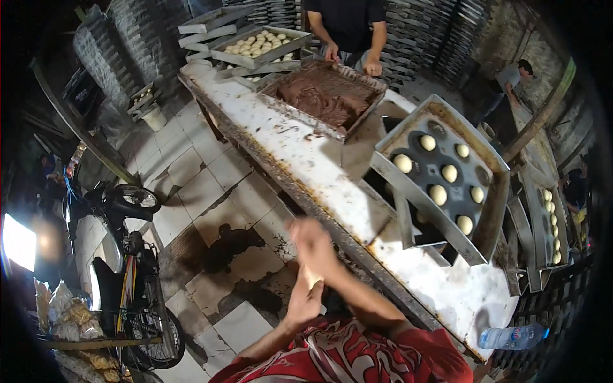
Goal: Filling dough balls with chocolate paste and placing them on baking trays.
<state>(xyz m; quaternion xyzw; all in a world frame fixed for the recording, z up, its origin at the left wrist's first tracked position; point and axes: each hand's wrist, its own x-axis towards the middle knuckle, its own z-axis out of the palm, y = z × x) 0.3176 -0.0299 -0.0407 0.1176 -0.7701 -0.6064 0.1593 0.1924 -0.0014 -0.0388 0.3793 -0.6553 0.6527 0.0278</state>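
Note:
My left hand (302, 301) and my right hand (311, 241) press palm to palm around a pale piece of dough (311, 278), held over the tiled floor just off the edge of the long white table (332, 185). The right hand is blurred. On the table to my right a dark metal tray (440, 175) holds several pale dough balls in round spots. Farther along the table sits a tray of brown filling (322, 97).
Across the table another person's hands (372, 66) rest at the filling tray. Trays of dough balls (258, 43) stack at the far end. A motorcycle (124, 255) stands at left, a plastic bottle (511, 336) lies at the table's near corner, and racks of trays (549, 223) stand at right.

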